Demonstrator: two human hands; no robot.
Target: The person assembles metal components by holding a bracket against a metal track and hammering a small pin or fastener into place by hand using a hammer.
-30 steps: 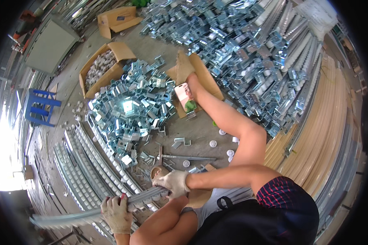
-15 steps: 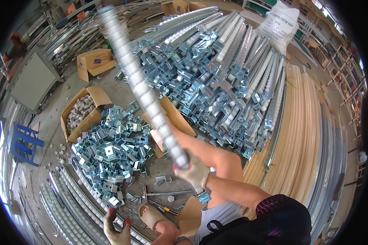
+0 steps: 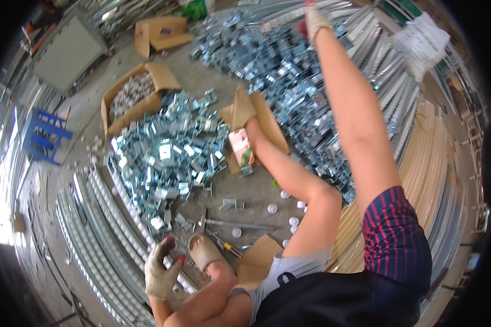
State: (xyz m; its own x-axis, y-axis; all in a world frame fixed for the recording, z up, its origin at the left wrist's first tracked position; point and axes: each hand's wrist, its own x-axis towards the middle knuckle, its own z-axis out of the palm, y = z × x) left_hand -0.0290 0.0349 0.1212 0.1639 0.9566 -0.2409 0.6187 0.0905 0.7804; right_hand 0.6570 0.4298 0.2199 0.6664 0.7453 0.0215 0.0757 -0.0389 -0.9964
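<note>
My left hand (image 3: pixel 163 270), in a pale glove with bare fingertips, is raised above metal rods (image 3: pixel 101 248) at the lower left. Its thumb and fingers are curved apart, with nothing between them. My right arm stretches far forward, and its gloved right hand (image 3: pixel 315 23) is over the big pile of spiral-ridged silver rods with bluish metal brackets (image 3: pixel 297 68) on their ends. That hand's fingers look spread, and no rod shows in it; blur hides some detail. A heap of loose U-shaped brackets (image 3: pixel 172 147) lies between my left hand and the open cardboard box (image 3: pixel 112 122).
Small grey parts (image 3: pixel 132 95) fill that box. A phone (image 3: pixel 240 146) rests beside my outstretched foot. A yellow-handled tool (image 3: pixel 233 250) and white round caps (image 3: pixel 272 208) lie on the floor. Tan strips (image 3: pixel 414 158) run along the right. A blue stool (image 3: pixel 43 136) stands left.
My right hand has moved forward and up to the pile, and the rod it held is no longer in it. My left hand has risen slightly. The view has shifted.
</note>
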